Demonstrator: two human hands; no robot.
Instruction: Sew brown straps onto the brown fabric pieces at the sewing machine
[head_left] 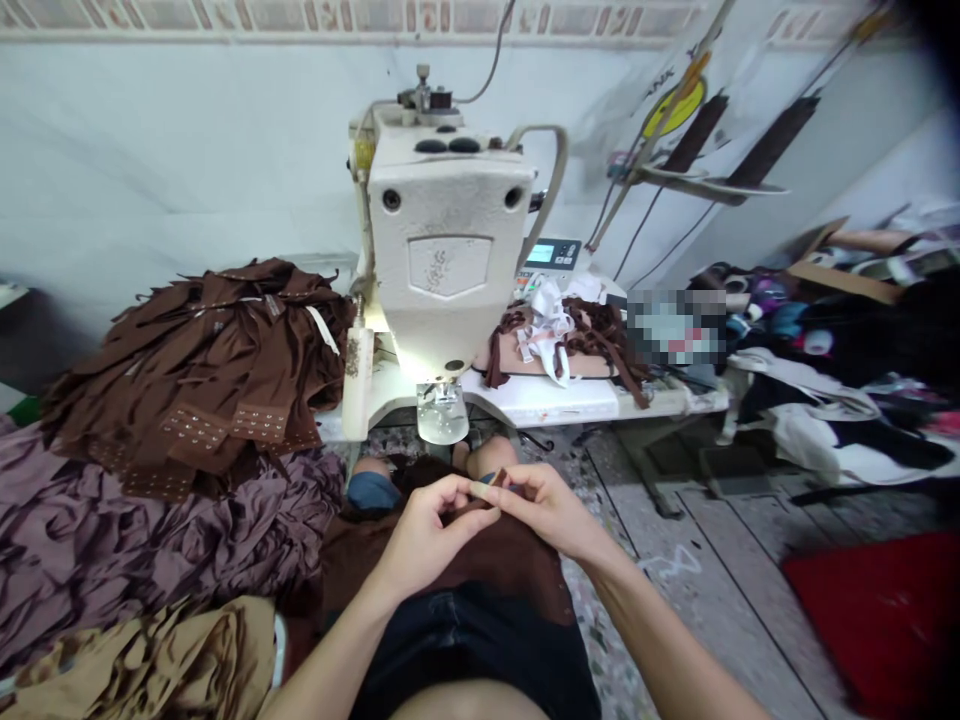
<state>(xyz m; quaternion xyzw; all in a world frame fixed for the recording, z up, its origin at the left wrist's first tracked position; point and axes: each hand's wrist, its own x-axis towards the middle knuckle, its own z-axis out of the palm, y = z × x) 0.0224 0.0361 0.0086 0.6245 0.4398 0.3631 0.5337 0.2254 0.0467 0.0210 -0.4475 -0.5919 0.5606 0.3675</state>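
Note:
Brown fabric (517, 565) lies across my lap, with a row of small dots along its right side. Over it my two hands meet at the fingertips. My left hand (431, 525) is closed in a pinch, thumb and forefinger on a fold of the brown fabric. My right hand (551, 510) pinches from the other side, and a small brown edge sticks up between its fingers. The fingers hide the exact spot being held. Just beyond the hands stands a white sewing machine (450, 250), its lamp lit above a clear guard (442, 415).
Brown hook-and-eye pieces (225, 370) are heaped left of the machine, above mauve fabric (150, 540) and tan fabric (165, 660). White and brown straps (551, 330) lie on the machine table (555, 405). Thread cones (772, 140) stand upper right; a red item (877, 610) lies lower right.

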